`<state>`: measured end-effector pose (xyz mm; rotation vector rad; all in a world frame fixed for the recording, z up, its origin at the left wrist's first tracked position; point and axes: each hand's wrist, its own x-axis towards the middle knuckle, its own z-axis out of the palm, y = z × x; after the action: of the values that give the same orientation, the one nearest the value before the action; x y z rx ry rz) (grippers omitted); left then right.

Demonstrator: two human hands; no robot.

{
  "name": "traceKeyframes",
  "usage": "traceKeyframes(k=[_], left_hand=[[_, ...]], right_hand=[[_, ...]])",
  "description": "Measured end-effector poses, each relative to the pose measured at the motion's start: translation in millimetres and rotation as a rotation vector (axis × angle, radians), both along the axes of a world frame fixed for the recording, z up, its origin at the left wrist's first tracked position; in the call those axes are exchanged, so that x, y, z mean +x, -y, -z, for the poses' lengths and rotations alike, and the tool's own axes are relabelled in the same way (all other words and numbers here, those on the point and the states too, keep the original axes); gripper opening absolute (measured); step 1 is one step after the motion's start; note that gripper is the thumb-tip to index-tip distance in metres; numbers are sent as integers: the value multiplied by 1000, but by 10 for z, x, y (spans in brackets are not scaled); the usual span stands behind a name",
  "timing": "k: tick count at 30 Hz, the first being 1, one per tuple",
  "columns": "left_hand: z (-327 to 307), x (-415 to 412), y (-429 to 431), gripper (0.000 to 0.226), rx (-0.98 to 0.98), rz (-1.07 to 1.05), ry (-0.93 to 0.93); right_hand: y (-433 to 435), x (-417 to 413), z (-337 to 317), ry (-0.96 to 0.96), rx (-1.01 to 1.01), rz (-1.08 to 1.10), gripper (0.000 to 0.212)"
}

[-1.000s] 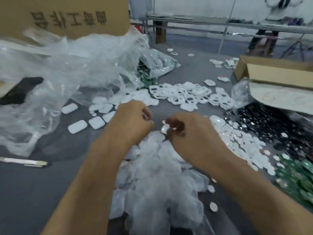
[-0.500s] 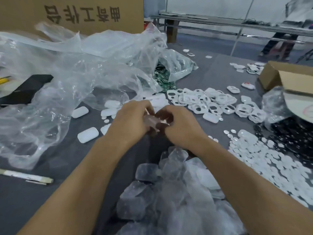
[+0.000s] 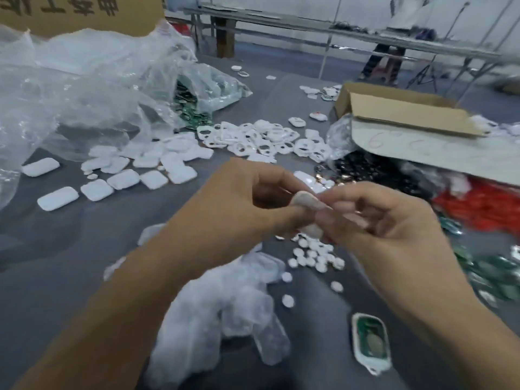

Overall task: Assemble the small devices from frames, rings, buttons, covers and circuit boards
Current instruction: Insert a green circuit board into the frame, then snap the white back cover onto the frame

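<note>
My left hand (image 3: 253,198) and my right hand (image 3: 385,218) meet above the grey table (image 3: 56,263), both pinching one small translucent cover (image 3: 308,202); motion blur hides how the fingers lie on it. Below them spreads a heap of clear covers (image 3: 225,311). White buttons (image 3: 312,256) are scattered under my right hand. A white frame with a green circuit board (image 3: 371,340) lies near my right forearm. White frames (image 3: 261,139) are piled further back, with white solid covers (image 3: 123,178) to their left.
Crumpled clear plastic bags (image 3: 92,94) fill the back left, one spilling green boards (image 3: 191,108). A cardboard box (image 3: 399,108) stands at the back right above dark rings (image 3: 365,170), red parts (image 3: 484,206) and more green boards (image 3: 498,277).
The view has swung right and my hands have lifted and parted slightly. A frame with a circuit board now shows near my right forearm.
</note>
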<state>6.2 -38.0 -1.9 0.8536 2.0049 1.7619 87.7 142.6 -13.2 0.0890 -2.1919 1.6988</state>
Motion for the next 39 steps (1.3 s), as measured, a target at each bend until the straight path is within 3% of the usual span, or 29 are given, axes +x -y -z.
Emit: traceKeyframes(k=[5, 8, 13, 20, 24, 31, 39], left_hand=[[126, 446, -490, 25, 169, 288, 132], [298, 641, -766, 31, 221, 283, 200], [566, 790, -984, 29, 309, 249, 490], [743, 765, -1000, 25, 257, 179, 397], [778, 721, -966, 20, 223, 125, 368], [735, 639, -832, 38, 238, 265, 356], [725, 591, -768, 39, 171, 312, 296]], right_hand=[[-361, 672, 165, -89, -252, 189, 11], [-546, 890, 314, -83, -300, 322, 16], [-661, 968, 560, -81, -325, 418, 16], [-683, 933, 697, -65, -231, 371, 27], [-693, 958, 702, 23, -309, 142, 34], [-668, 952, 688, -17, -380, 9, 43], [-703, 950, 745, -63, 23, 86, 53]])
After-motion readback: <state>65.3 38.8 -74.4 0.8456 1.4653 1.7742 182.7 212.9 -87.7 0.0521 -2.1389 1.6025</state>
